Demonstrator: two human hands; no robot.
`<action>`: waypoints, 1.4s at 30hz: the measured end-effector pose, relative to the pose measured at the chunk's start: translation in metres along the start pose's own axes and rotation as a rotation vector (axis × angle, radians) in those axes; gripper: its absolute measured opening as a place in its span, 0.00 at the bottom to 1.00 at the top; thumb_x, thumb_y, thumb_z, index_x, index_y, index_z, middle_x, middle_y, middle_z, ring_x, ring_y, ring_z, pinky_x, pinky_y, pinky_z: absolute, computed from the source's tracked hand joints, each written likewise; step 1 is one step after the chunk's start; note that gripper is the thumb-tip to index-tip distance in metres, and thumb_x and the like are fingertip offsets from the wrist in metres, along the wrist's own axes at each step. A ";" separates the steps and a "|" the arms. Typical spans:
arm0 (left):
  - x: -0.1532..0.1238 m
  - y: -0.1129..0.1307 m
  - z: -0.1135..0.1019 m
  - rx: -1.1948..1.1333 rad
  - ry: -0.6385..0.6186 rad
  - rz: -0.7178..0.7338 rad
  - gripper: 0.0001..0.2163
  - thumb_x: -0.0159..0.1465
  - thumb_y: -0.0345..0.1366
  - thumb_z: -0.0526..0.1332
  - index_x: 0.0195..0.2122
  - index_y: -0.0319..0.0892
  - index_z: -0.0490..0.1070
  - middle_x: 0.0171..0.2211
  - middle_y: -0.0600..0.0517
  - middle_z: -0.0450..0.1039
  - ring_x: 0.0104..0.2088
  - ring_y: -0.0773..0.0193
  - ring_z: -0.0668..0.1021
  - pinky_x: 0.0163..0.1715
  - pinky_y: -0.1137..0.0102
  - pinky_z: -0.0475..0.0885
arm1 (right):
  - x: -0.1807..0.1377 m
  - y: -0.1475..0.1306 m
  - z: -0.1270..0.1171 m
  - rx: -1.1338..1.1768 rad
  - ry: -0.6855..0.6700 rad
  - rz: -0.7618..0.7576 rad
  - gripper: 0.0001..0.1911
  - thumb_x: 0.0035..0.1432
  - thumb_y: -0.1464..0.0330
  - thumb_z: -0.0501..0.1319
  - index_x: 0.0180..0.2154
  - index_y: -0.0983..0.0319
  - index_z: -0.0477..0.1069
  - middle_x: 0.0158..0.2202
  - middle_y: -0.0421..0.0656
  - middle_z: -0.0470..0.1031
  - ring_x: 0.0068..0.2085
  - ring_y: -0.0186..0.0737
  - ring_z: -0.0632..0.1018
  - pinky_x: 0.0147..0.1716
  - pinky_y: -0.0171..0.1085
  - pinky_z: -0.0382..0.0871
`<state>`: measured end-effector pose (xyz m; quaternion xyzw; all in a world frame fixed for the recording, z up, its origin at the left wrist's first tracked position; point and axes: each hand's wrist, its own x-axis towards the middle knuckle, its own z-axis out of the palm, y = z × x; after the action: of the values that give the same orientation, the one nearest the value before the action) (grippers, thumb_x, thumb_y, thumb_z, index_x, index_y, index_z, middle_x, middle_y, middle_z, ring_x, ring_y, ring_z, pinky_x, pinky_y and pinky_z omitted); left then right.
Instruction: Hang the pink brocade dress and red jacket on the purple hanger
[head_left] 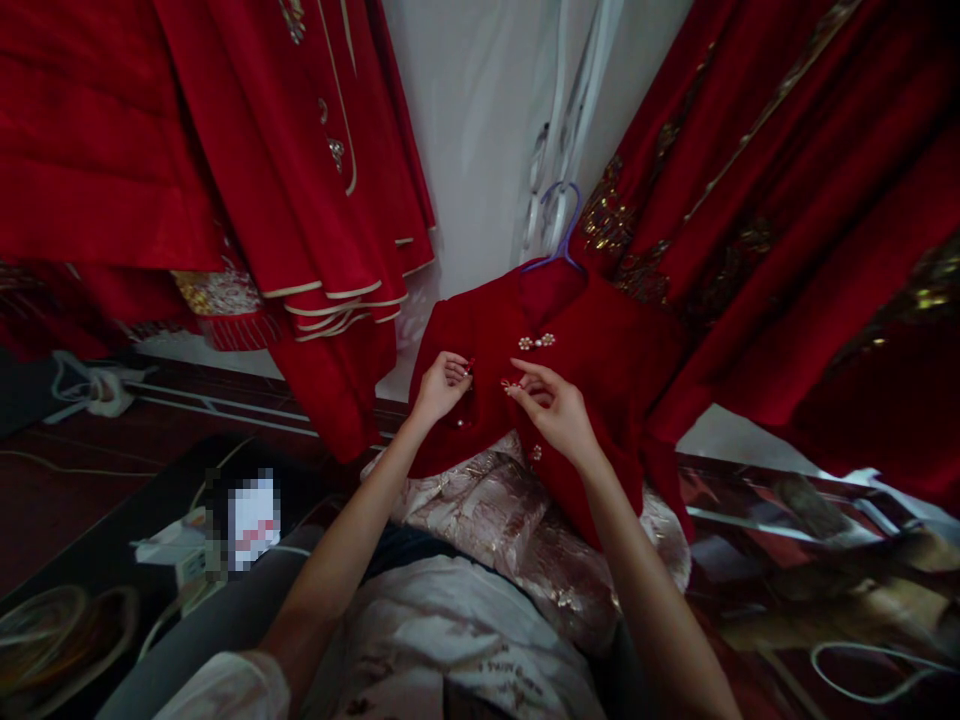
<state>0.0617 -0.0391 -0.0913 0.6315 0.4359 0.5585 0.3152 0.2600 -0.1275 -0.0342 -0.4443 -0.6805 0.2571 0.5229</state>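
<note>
A small red jacket (600,350) hangs on a purple hanger (561,225) in front of me, with pearl flower buttons (536,342) down its front. My left hand (441,385) is closed, pinching the jacket's left front edge. My right hand (551,405) is closed in a pinch on a pearl button (511,385) at the middle of the jacket front. The jacket's lower hem rests on a pale gold brocade cloth (517,520) lying over my lap.
Long red embroidered gowns (247,180) hang at the left, and more red gowns (787,230) hang at the right. A white wall (480,120) is between them. White cables (90,385) and a power strip (187,555) lie on the dark floor at left.
</note>
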 end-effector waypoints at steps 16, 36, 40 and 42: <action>-0.008 0.028 0.005 -0.529 0.007 -0.296 0.15 0.52 0.42 0.68 0.35 0.35 0.78 0.38 0.43 0.79 0.35 0.64 0.80 0.44 0.66 0.75 | 0.051 0.030 0.046 -0.296 0.013 -0.056 0.19 0.56 0.70 0.60 0.51 0.63 0.71 0.34 0.42 0.76 0.33 0.34 0.76 0.37 0.34 0.72; 0.004 0.012 0.007 -0.111 -0.021 -0.061 0.10 0.50 0.33 0.68 0.33 0.35 0.79 0.33 0.43 0.81 0.33 0.60 0.81 0.42 0.64 0.76 | 0.040 0.033 0.053 -0.444 0.115 -0.090 0.18 0.60 0.68 0.56 0.52 0.61 0.70 0.37 0.44 0.74 0.36 0.38 0.75 0.35 0.35 0.71; 0.012 0.010 0.005 -0.030 -0.095 -0.044 0.09 0.51 0.33 0.67 0.33 0.35 0.79 0.33 0.44 0.80 0.33 0.60 0.81 0.40 0.65 0.76 | 0.039 0.031 0.053 -0.473 0.117 -0.089 0.18 0.59 0.69 0.56 0.51 0.60 0.70 0.37 0.44 0.74 0.36 0.38 0.75 0.35 0.35 0.71; 0.016 0.011 0.006 0.006 -0.126 -0.038 0.07 0.52 0.32 0.66 0.31 0.36 0.78 0.32 0.45 0.80 0.32 0.62 0.80 0.39 0.66 0.75 | 0.040 0.031 0.054 -0.479 0.118 -0.089 0.17 0.59 0.69 0.56 0.50 0.60 0.71 0.37 0.44 0.74 0.37 0.38 0.75 0.35 0.35 0.71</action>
<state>0.0692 -0.0287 -0.0759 0.6578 0.4288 0.5104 0.3506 0.2177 -0.0715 -0.0570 -0.5393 -0.7092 0.0386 0.4525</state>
